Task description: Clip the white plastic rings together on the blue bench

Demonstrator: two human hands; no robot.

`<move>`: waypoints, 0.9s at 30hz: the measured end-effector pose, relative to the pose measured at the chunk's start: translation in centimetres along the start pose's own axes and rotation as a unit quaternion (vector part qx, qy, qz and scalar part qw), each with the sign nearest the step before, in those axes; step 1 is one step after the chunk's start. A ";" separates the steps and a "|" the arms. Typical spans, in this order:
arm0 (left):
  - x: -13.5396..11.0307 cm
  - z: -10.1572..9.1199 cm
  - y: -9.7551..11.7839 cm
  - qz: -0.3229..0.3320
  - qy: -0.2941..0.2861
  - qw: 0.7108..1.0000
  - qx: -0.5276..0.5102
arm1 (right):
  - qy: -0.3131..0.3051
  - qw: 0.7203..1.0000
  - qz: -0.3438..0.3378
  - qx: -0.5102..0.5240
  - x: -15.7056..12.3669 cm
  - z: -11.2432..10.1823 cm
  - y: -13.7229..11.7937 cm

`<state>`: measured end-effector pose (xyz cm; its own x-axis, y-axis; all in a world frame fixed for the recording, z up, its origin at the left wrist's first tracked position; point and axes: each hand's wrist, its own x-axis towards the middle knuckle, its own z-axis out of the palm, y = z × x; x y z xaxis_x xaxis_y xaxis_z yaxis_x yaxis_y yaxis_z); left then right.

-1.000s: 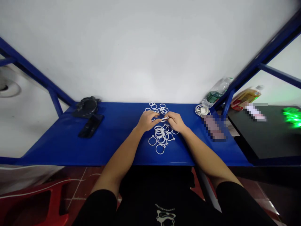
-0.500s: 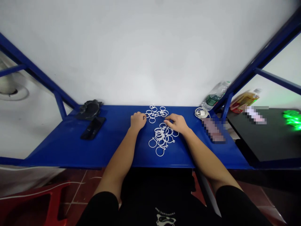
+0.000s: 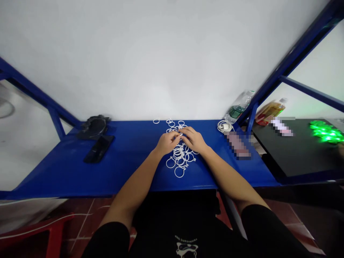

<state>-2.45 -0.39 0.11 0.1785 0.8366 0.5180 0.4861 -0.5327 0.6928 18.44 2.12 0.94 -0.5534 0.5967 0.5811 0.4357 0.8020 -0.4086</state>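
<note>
Here, 2 hands (image 3: 166,144) w/ 1 ring (image 3: 181,134)

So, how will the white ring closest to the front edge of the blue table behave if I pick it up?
This white ring is probably light, as its band looks thin. It seems fairly stiff, keeping a round outline. Its small tab may catch on the neighbouring rings, which lie close by.
</note>
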 end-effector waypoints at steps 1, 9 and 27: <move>-0.1 0.5 0.2 -0.007 -0.005 1.000 -0.024 | -0.001 1.000 -0.005 0.000 0.0 0.0 0.1; -0.1 1.7 -0.3 -0.064 0.036 0.980 -0.186 | -0.012 1.000 0.020 -0.006 0.1 0.0 1.2; 0.2 1.4 -0.8 -0.012 0.052 0.992 -0.112 | -0.048 0.999 0.000 -0.025 0.0 0.3 0.2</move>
<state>-1.57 0.41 -1.03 0.0752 0.8377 0.5410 0.2847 -0.5380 0.7934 18.31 2.27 0.61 -0.6182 0.5978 0.5103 0.4689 0.8016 -0.3710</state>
